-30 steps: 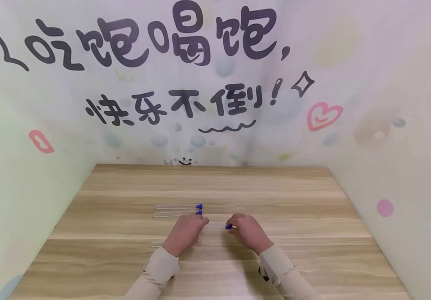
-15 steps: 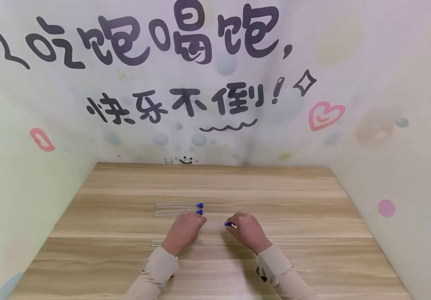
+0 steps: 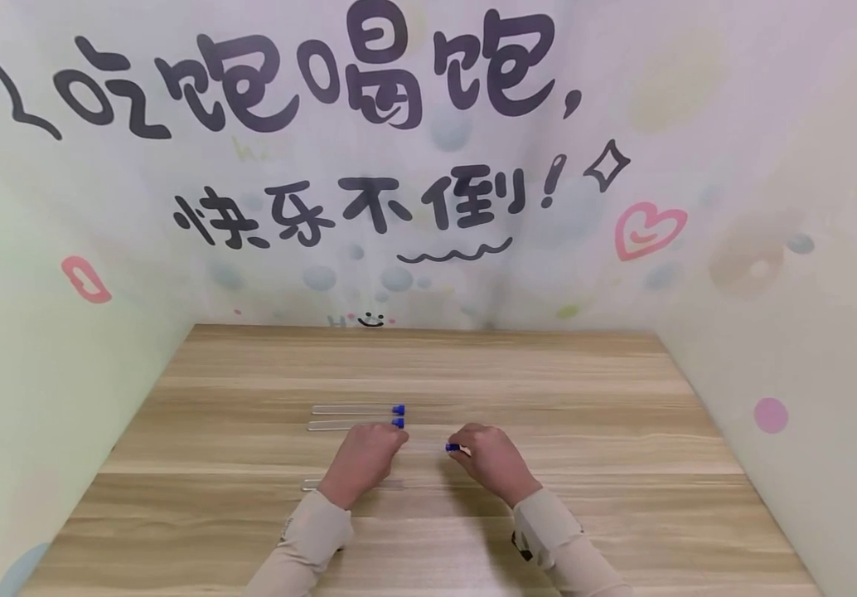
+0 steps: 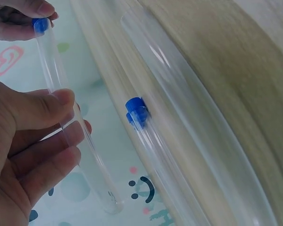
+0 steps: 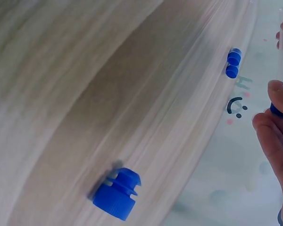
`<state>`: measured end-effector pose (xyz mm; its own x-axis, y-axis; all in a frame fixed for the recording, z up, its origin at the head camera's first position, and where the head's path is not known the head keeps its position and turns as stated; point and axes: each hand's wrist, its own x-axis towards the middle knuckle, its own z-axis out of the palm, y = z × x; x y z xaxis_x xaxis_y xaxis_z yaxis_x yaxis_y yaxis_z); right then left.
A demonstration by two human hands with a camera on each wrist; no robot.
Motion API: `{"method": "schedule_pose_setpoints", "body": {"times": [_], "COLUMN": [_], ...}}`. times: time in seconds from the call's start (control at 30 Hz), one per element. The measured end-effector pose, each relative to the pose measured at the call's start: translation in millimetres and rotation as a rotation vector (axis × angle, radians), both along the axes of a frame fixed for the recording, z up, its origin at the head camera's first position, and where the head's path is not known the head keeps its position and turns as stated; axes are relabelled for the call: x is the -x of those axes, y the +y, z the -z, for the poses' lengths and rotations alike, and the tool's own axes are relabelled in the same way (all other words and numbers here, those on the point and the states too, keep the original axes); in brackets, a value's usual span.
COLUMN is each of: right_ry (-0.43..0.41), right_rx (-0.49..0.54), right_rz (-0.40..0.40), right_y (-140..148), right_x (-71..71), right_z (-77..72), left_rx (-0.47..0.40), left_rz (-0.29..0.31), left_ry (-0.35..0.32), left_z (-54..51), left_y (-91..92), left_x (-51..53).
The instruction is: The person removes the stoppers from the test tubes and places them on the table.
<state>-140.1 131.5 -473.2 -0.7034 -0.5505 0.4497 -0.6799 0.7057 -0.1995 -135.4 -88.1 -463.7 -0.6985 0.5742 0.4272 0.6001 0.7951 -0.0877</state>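
My left hand [image 3: 365,464] [image 4: 33,141] grips a clear tube [image 4: 96,165] around its middle, between thumb and fingers. At the tube's mouth, my right hand [image 3: 496,464] [image 5: 278,136] pinches a blue cap [image 3: 452,447] [image 4: 40,25]; how deep the cap sits cannot be told. Two clear tubes with blue caps [image 3: 399,410] [image 5: 232,71] lie side by side on the table, beyond my left hand. Another clear tube [image 3: 311,484], partly hidden by my left wrist, lies nearer. A loose blue cap [image 5: 115,194] rests on the table in the right wrist view.
The wooden table [image 3: 585,373] meets a printed wall [image 3: 287,286] at its back edge, with plain side walls left and right. A large clear tube [image 4: 179,94] lies close to the left wrist camera.
My right hand and the pinched blue cap have shifted slightly left and away from me. My left hand has drifted a little left, still gripping the tube. The head view has tilted slightly.
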Motion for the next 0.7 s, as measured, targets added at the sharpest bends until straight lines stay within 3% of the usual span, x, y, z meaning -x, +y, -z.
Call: {"method": "schedule_pose_setpoints", "body": {"times": [0.37, 0.7], "right_ry": [0.059, -0.014], "right_rx": [0.034, 0.068], "right_rz": [0.037, 0.100], "right_y": [1, 11], "right_x": [1.5, 3.4], "right_z": [-0.3, 0.6], "left_rx": [-0.012, -0.019], "left_rz": [0.008, -0.024], "left_ry": [0.015, 0.020], "left_z": [0.3, 2.0], "left_y": [-3.0, -11.2], "left_x": [0.2, 2.5]}}
